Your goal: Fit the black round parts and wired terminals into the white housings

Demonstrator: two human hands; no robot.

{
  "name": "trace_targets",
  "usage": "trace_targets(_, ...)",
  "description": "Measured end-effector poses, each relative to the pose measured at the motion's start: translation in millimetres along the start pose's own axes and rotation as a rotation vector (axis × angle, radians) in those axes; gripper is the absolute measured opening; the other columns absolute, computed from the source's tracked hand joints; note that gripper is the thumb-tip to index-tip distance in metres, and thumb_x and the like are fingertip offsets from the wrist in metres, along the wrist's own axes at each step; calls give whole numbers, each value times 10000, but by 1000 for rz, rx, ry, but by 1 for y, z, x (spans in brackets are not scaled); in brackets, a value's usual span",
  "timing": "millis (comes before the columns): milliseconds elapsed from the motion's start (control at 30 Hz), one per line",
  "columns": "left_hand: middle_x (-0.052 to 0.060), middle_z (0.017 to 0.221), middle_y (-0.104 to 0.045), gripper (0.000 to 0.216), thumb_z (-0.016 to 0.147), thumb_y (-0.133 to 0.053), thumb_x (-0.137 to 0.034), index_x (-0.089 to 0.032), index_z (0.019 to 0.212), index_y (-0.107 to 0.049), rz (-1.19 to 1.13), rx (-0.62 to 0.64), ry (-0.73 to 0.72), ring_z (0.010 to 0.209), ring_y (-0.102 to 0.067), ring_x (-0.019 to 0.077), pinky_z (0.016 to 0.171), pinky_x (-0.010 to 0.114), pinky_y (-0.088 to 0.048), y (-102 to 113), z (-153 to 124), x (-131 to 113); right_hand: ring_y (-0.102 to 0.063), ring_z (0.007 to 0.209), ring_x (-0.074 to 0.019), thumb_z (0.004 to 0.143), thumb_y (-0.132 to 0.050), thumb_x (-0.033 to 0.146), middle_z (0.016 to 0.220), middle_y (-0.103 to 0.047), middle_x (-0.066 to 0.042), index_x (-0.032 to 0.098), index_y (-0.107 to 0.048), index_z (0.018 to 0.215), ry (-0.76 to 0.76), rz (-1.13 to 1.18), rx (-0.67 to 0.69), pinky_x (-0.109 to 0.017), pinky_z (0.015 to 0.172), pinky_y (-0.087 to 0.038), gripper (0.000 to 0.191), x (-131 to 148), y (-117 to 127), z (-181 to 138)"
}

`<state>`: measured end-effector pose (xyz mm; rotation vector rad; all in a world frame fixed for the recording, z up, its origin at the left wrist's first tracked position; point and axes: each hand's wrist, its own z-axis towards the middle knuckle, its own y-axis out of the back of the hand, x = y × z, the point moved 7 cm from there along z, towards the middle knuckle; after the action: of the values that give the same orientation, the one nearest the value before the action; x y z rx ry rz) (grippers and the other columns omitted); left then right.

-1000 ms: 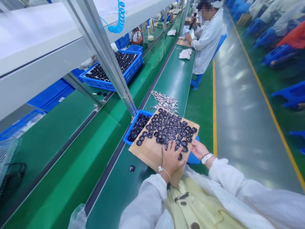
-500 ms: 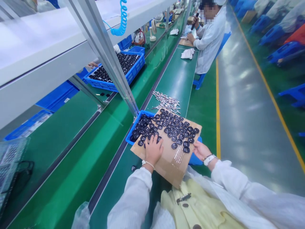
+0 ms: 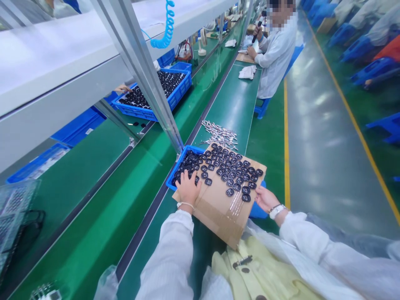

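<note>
A flat piece of cardboard (image 3: 215, 210) lies tilted at the front of the bench, its far left side against a blue bin (image 3: 170, 182). Many small black rounded-square plastic parts (image 3: 231, 171) are spread over its far half. More black parts (image 3: 187, 160) fill the bin. My left hand (image 3: 188, 187) rests with fingers spread on some parts at the board's left edge, beside the bin. At the right edge, my right hand (image 3: 266, 200) grips the cardboard between thumb and fingers. The parts beneath my left palm are hidden.
Slim metal pieces (image 3: 221, 135) lie heaped beyond the cardboard. A metal post (image 3: 156, 87) rises behind the bin. Across the green belt stands a large blue crate (image 3: 178, 93) of black parts. Farther along, a co-worker (image 3: 276, 54) sits at the bench near white cloth (image 3: 248, 72).
My left hand has slid left across the cardboard to the bin's side, and the parts near it have shifted that way. My right hand keeps its hold on the edge.
</note>
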<state>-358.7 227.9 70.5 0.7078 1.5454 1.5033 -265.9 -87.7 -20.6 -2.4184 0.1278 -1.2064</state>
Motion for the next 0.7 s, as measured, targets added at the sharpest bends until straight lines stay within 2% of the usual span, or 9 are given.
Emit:
trace_targets(100,145,1403,-348,499,829,-471,-400,-220,1293,-435,-1,-35,77,1276,-290,347,967,589,-248,6,11,11,-675,707,-175,714,-488,56,832,-703,-31,195,-598,918,2,-6,3,-309,658,-575,271,1,0,0)
trace_targets(200,200,1408,-318,509,859,-393,-400,-176,1317,-405,-4,-71,102,1284,-254,390,943,645,-215,12,12,4,-675,726,-179,712,-487,55,844,-702,-33,194,-600,909,6,-5,11,-309,661,-576,266,2,-2,-1)
trace_targets(267,187,1424,-304,543,850,-391,-437,-193,1335,-388,-16,-68,21,1301,-229,377,968,618,-205,11,8,-16,-675,738,-181,715,-485,57,848,-702,-33,194,-600,898,10,-2,15,-312,668,-575,256,2,-3,-2)
trace_targets(333,108,1439,-317,545,821,-445,-466,-266,1326,-402,-33,-39,-112,1313,-235,322,1020,540,-195,5,2,-42,-675,743,-180,715,-486,57,853,-701,-28,198,-600,892,15,0,17,-312,672,-574,253,3,-3,-3)
trace_targets(433,56,1433,-341,498,820,-488,-414,-298,1300,-426,-46,-2,-223,1299,-277,282,1042,501,-192,-7,-2,-65,-675,737,-178,710,-493,55,856,-701,-26,200,-601,899,19,-6,21,-303,663,-572,261,3,-3,-3)
trace_targets(533,89,1420,-341,478,845,-489,-347,-232,1302,-410,-32,0,-204,1272,-313,290,1021,539,-222,-13,4,-60,-676,718,-183,714,-502,67,841,-703,-33,195,-604,904,11,-17,23,-308,655,-571,250,1,-2,-1)
trace_targets(700,96,1408,-338,451,854,-496,-329,-210,1282,-418,27,-35,-78,1266,-313,294,1022,560,-225,-7,23,-30,-674,772,-192,723,-503,71,844,-703,-39,191,-606,933,4,-14,20,-317,690,-567,264,0,-1,0)
